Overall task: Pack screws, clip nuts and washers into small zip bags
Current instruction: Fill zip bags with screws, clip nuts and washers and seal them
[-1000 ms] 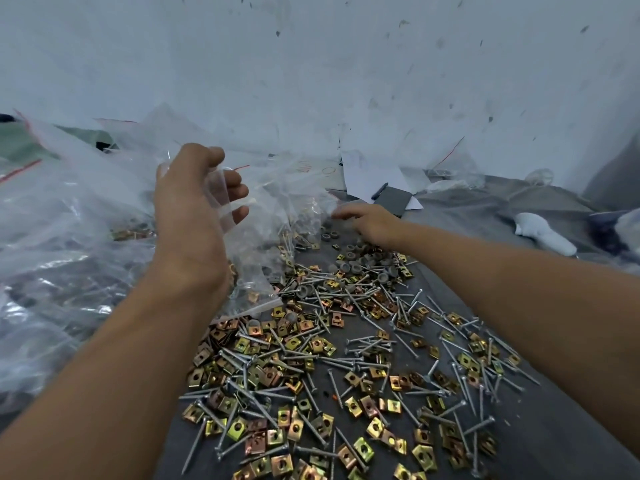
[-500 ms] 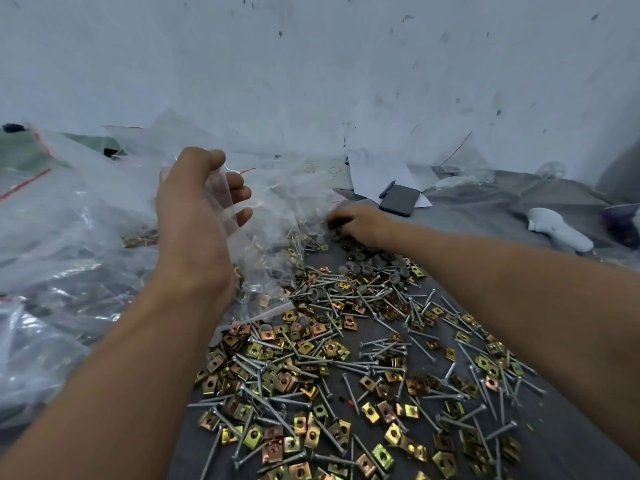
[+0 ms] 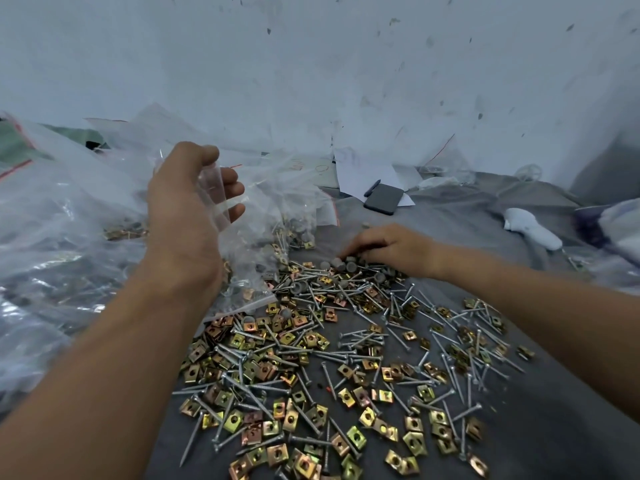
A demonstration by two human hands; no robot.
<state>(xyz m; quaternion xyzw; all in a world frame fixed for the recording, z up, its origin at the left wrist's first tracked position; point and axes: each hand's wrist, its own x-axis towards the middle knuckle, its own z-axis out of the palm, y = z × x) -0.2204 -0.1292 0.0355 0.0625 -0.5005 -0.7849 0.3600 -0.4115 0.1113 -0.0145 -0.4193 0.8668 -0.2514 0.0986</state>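
Observation:
My left hand (image 3: pixel 187 209) is raised above the grey cloth and grips a small clear zip bag (image 3: pixel 216 190) between thumb and fingers. My right hand (image 3: pixel 384 244) reaches forward, palm down, fingers curled onto a cluster of grey round washers (image 3: pixel 341 265) at the far edge of the pile; what the fingertips hold is hidden. Silver screws (image 3: pixel 363 337) and gold square clip nuts (image 3: pixel 298 420) lie scattered across the cloth below both forearms.
A heap of clear plastic bags (image 3: pixel 52 244), some filled with hardware, covers the left side. A dark phone (image 3: pixel 383 198) and pen lie on white paper at the back. A white object (image 3: pixel 531 230) rests far right. A white wall stands close behind.
The view has tilted, so everything sits lower in frame. My right hand has shifted slightly right along the washers. My left hand keeps holding the bag up.

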